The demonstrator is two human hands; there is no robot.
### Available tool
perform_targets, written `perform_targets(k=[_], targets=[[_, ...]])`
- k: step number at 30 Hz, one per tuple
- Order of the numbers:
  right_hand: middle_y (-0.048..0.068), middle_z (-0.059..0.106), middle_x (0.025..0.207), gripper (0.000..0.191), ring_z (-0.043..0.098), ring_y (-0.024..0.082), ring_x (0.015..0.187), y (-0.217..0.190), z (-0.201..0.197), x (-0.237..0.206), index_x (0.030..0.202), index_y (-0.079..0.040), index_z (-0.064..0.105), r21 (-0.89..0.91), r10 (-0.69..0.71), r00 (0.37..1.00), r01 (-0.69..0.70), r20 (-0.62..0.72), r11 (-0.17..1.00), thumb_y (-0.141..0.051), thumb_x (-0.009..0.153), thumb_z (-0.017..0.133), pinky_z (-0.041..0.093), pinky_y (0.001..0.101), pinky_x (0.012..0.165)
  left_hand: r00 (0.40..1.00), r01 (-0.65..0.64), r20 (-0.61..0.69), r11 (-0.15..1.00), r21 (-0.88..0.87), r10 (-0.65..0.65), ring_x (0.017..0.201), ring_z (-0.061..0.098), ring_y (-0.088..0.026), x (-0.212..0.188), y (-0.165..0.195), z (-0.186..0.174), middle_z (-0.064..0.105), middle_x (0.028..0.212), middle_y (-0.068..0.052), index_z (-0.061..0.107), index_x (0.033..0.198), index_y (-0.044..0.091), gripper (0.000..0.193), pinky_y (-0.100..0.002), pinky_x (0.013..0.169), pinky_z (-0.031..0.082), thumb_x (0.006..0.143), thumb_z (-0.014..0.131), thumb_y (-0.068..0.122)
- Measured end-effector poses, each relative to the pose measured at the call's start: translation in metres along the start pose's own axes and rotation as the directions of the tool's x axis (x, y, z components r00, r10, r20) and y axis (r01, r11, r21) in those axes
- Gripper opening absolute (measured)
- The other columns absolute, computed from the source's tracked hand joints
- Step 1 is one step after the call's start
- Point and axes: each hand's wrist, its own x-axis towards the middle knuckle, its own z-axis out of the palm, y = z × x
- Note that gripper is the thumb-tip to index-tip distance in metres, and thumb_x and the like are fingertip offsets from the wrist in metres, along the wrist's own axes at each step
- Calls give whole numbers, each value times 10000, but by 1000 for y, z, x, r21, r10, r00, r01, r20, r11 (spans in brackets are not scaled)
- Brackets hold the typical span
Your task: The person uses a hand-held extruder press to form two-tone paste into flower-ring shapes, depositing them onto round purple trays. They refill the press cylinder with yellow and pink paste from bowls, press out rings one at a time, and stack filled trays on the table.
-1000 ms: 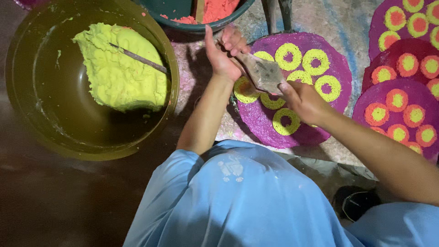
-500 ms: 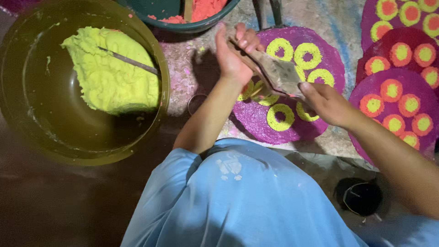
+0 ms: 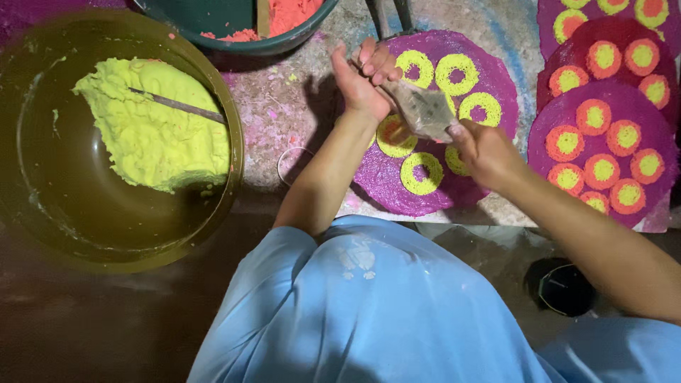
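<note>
My left hand [image 3: 365,76] and my right hand [image 3: 486,150] together grip a greyish flat tool [image 3: 424,110] smeared with paste. They hold it above a round purple disc [image 3: 489,78] that carries several yellow paste rings. One ring with an orange centre [image 3: 394,135] lies just under the tool. My left fingers curl around the tool's upper end. My right hand closes on its lower end. My blue clothing fills the bottom of the view.
A large olive bowl [image 3: 42,220] at the left holds a mound of yellow paste [image 3: 152,124] with a thin stick [image 3: 177,106] in it. A dark green bowl of orange paste [image 3: 284,18] sits at the top. More purple discs [image 3: 603,145] with orange-and-yellow rings lie at the right.
Both hands and the tool stay over the purple disc, shifting slightly. The tool has tilted and moved a little downward toward the ring with the orange centre.
</note>
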Motion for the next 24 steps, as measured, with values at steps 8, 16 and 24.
perform_targets(k=[8,16,24], targets=[[199,602,734,526,617,359,688,22,8,14,971,-1,627,49,-109,989,115,-103,992,-455,1120,405,472,480,642,993,61,94,996,65,-67,639,409,-164,8,5,17,488,712,5,480,793,133,465,-349,684,419,958,367,553],[54,521,657,491,505,154,608,53,13,4,892,-25,554,220,-117,984,144,-132,965,-447,1105,424,422,368,567,832,490,-342,288,823,-437,560,422,-50,-39,4,-37,793,1161,-89,583,1450,80,976,-260,449,276,982,67,763],[5,538,647,373,514,101,600,58,12,7,1006,-38,615,412,-57,951,184,-303,892,-367,1103,470,415,322,552,964,-227,40,-741,631,-262,835,712,-321,-117,25,3,753,1094,-126,288,1656,138,695,-461,730,555,1044,506,387]])
